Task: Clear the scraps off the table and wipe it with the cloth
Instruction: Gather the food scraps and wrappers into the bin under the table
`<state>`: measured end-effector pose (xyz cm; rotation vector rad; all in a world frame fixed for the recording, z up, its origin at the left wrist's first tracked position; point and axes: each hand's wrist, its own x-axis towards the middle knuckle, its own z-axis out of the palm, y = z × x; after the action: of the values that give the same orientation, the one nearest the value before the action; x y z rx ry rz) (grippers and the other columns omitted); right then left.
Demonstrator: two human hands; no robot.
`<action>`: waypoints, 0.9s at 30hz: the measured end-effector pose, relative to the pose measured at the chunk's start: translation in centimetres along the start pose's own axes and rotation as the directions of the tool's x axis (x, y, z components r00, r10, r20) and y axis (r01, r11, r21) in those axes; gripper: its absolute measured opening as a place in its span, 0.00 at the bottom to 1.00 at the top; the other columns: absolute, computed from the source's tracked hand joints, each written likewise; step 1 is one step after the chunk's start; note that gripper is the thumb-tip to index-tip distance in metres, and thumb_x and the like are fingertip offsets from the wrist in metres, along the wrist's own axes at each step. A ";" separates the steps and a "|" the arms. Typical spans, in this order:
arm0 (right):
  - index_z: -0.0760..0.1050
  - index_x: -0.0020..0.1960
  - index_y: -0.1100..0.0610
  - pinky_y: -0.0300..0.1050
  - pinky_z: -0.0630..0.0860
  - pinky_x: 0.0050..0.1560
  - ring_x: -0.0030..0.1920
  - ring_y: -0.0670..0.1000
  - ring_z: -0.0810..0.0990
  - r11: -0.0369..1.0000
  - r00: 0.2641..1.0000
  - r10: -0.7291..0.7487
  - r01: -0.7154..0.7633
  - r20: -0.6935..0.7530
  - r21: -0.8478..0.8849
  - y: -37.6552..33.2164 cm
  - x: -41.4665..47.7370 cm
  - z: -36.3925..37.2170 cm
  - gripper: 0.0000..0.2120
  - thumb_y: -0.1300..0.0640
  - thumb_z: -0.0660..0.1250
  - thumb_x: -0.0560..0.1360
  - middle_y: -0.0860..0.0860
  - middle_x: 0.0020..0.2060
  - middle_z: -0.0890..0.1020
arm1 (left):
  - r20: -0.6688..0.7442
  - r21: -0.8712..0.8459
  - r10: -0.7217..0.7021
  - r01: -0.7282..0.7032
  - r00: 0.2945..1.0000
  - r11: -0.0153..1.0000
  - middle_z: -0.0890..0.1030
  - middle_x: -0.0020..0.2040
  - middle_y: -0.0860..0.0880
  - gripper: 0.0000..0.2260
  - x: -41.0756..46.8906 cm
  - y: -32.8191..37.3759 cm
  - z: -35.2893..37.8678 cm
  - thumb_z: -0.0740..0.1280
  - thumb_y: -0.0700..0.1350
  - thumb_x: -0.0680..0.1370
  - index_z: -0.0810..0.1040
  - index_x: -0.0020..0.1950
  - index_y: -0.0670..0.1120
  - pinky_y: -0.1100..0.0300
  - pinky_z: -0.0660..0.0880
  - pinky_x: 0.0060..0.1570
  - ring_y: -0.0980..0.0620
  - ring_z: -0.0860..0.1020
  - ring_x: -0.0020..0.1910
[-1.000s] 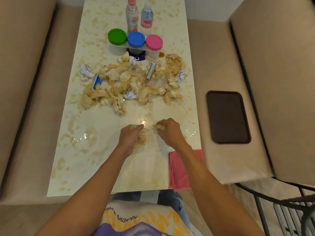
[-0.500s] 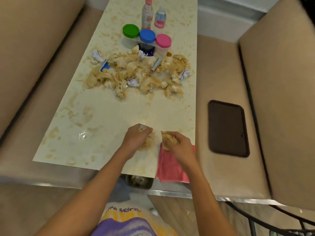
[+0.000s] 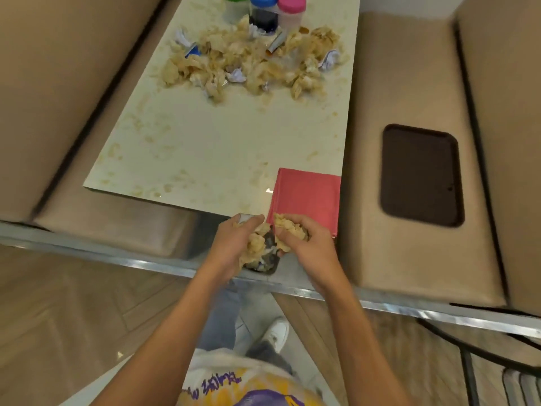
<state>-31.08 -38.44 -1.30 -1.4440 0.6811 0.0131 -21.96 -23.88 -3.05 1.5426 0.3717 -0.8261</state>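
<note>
My left hand grips a wad of tan crumpled paper scraps just past the table's near edge. My right hand grips another tan wad beside it. Both hands hover over a small dark bin that holds scraps, below the table edge. A folded pink cloth lies at the near right corner of the pale speckled table. A big pile of tan and white scraps covers the far part of the table.
Three tubs with green, blue and pink lids stand behind the pile. Beige bench seats flank the table; a dark brown tray lies on the right one. A metal rail runs under the near edge. A black chair frame is at the lower right.
Both hands have carried their wads from the table's near part back over the edge, above the bin. The view has tilted down and nearer; the pink cloth now lies uncovered.
</note>
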 end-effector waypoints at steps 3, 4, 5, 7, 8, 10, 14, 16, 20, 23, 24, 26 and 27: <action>0.84 0.59 0.51 0.49 0.84 0.54 0.50 0.48 0.86 0.999 0.999 0.037 -0.037 0.013 0.006 2.1 -1.6 0.5 0.12 0.60 0.75 0.77 0.47 0.49 0.88 | 0.001 -0.016 -0.032 0.032 0.999 0.999 0.88 0.49 0.41 0.13 -0.5 -2.4 -0.5 0.73 0.46 0.80 0.84 0.58 0.38 0.52 0.81 0.48 0.44 0.87 0.47; 0.84 0.59 0.52 0.49 0.84 0.51 0.48 0.48 0.86 0.999 0.998 0.054 -0.054 0.018 -0.005 2.9 -1.8 0.6 0.12 0.61 0.75 0.77 0.48 0.49 0.88 | -0.009 -0.011 -0.047 0.047 0.999 0.999 0.88 0.47 0.41 0.12 -0.2 -3.3 -0.8 0.73 0.45 0.80 0.83 0.56 0.37 0.54 0.80 0.44 0.46 0.87 0.44; 0.84 0.58 0.52 0.48 0.84 0.47 0.45 0.49 0.86 0.997 0.997 0.078 -0.078 0.024 0.002 3.7 -2.0 0.9 0.11 0.61 0.75 0.77 0.50 0.48 0.87 | -0.015 -0.010 -0.064 0.064 0.998 0.998 0.87 0.44 0.42 0.10 -0.1 -4.0 -0.9 0.73 0.45 0.80 0.83 0.54 0.38 0.55 0.79 0.42 0.47 0.86 0.42; 0.84 0.59 0.53 0.46 0.84 0.42 0.41 0.49 0.85 0.991 0.991 0.133 -0.134 0.022 0.006 5.6 -2.2 1.3 0.11 0.62 0.75 0.77 0.51 0.46 0.87 | -0.044 -0.004 -0.111 0.111 0.993 0.994 0.87 0.43 0.43 0.09 0.8 -5.9 -1.5 0.73 0.45 0.80 0.83 0.53 0.39 0.53 0.79 0.43 0.47 0.85 0.42; 0.84 0.59 0.52 0.47 0.84 0.42 0.41 0.50 0.85 0.987 0.987 0.159 -0.159 0.010 0.000 6.7 -2.0 1.6 0.12 0.61 0.75 0.77 0.50 0.47 0.87 | -0.060 -0.008 -0.141 0.141 0.988 0.990 0.87 0.44 0.43 0.10 1.5 -6.8 -1.8 0.72 0.45 0.80 0.83 0.55 0.39 0.51 0.80 0.46 0.46 0.86 0.44; 0.84 0.58 0.49 0.45 0.84 0.40 0.42 0.49 0.85 0.979 0.979 0.204 -0.204 -0.028 -0.011 8.9 -1.2 2.1 0.11 0.59 0.76 0.77 0.50 0.49 0.87 | -0.081 0.003 -0.179 0.179 0.981 0.984 0.87 0.46 0.43 0.13 3.1 -8.8 -2.5 0.72 0.46 0.79 0.83 0.59 0.39 0.50 0.80 0.49 0.45 0.85 0.46; 0.84 0.60 0.50 0.39 0.82 0.39 0.41 0.46 0.85 0.964 0.963 0.253 -0.258 -0.089 -0.056 13.3 1.5 2.9 0.12 0.59 0.75 0.77 0.50 0.54 0.85 | -0.112 0.041 -0.244 0.250 0.963 0.967 0.86 0.43 0.45 0.18 7.4 -12.1 -3.7 0.74 0.47 0.76 0.83 0.60 0.38 0.54 0.78 0.44 0.48 0.84 0.42; 0.83 0.60 0.51 0.39 0.82 0.40 0.43 0.46 0.85 0.957 0.956 0.271 -0.280 -0.117 -0.073 15.3 3.4 3.3 0.13 0.59 0.74 0.77 0.50 0.55 0.85 | -0.142 0.065 -0.255 0.266 0.957 0.962 0.86 0.42 0.45 0.13 9.8 -13.1 -4.1 0.72 0.44 0.78 0.83 0.59 0.38 0.54 0.78 0.43 0.47 0.84 0.42; 0.83 0.59 0.51 0.31 0.76 0.44 0.43 0.42 0.83 0.945 0.954 0.221 -0.261 -0.204 -0.197 19.7 8.4 4.5 0.12 0.59 0.74 0.76 0.48 0.52 0.85 | -0.159 0.132 -0.243 0.265 0.957 0.955 0.87 0.49 0.42 0.13 15.2 -15.2 -4.5 0.71 0.45 0.77 0.83 0.60 0.41 0.55 0.79 0.43 0.45 0.85 0.45; 0.82 0.60 0.51 0.31 0.76 0.51 0.52 0.47 0.83 0.918 0.952 0.187 -0.257 -0.242 -0.302 23.3 12.6 5.5 0.14 0.58 0.75 0.74 0.49 0.53 0.85 | -0.179 0.185 -0.245 0.277 0.953 0.943 0.87 0.49 0.45 0.11 19.5 -16.7 -4.7 0.71 0.48 0.80 0.83 0.58 0.44 0.53 0.82 0.47 0.47 0.85 0.46; 0.82 0.59 0.52 0.36 0.77 0.53 0.52 0.49 0.83 0.905 0.953 0.171 -0.252 -0.250 -0.343 24.7 13.9 5.9 0.14 0.58 0.75 0.74 0.50 0.53 0.85 | -0.184 0.210 -0.234 0.271 0.955 0.939 0.87 0.48 0.46 0.11 20.8 -17.1 -4.7 0.70 0.50 0.80 0.83 0.57 0.44 0.53 0.82 0.49 0.47 0.85 0.46; 0.82 0.58 0.54 0.40 0.78 0.55 0.54 0.51 0.84 0.861 0.958 0.115 -0.228 -0.262 -0.455 27.8 16.5 6.5 0.14 0.59 0.74 0.73 0.52 0.53 0.85 | -0.191 0.260 -0.210 0.255 0.959 0.931 0.85 0.49 0.47 0.14 23.2 -17.9 -4.8 0.69 0.52 0.80 0.82 0.60 0.44 0.52 0.80 0.50 0.49 0.82 0.47; 0.82 0.59 0.55 0.37 0.76 0.55 0.55 0.52 0.84 0.841 0.958 0.094 -0.222 -0.271 -0.493 28.8 17.8 6.8 0.15 0.60 0.73 0.72 0.53 0.55 0.85 | -0.199 0.277 -0.191 0.242 0.961 0.930 0.84 0.52 0.48 0.17 24.3 -18.3 -4.8 0.69 0.53 0.81 0.80 0.64 0.44 0.52 0.79 0.52 0.49 0.81 0.50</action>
<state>-25.42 -34.50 -35.12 -1.9253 1.0521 0.1694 -16.10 -21.90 -33.20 1.8864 0.5709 -0.9594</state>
